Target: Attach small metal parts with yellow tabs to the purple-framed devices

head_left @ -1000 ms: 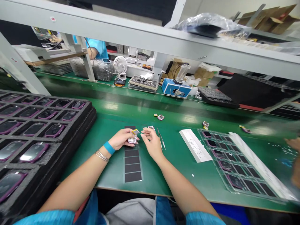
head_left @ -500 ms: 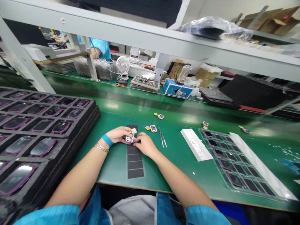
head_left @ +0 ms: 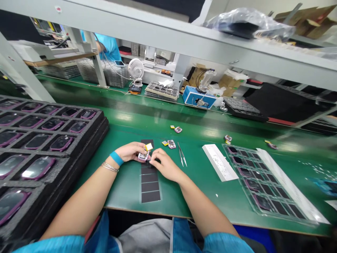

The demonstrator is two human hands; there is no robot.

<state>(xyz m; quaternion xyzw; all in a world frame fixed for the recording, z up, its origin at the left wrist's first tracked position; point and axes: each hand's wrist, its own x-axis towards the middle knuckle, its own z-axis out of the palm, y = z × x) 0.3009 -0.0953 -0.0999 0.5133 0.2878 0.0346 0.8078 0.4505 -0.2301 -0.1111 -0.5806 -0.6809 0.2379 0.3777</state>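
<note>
head view: two hands [head_left: 128, 151], one device [head_left: 143, 156]

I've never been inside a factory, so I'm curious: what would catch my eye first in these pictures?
The big black foam tray on the left stands out, its slots filled with glossy dark pieces with purple rims. At the middle of the green bench, the left hand holds a small silver part, while the right hand rests at the top of a strip of black squares. Tweezers lie just right of the hands.

Green workbench [head_left: 123, 196], black foam tray [head_left: 101, 128], steel tweezers [head_left: 182, 154], white strip [head_left: 219, 162], clear plastic tray [head_left: 241, 182], black pad strip [head_left: 150, 186]
</note>
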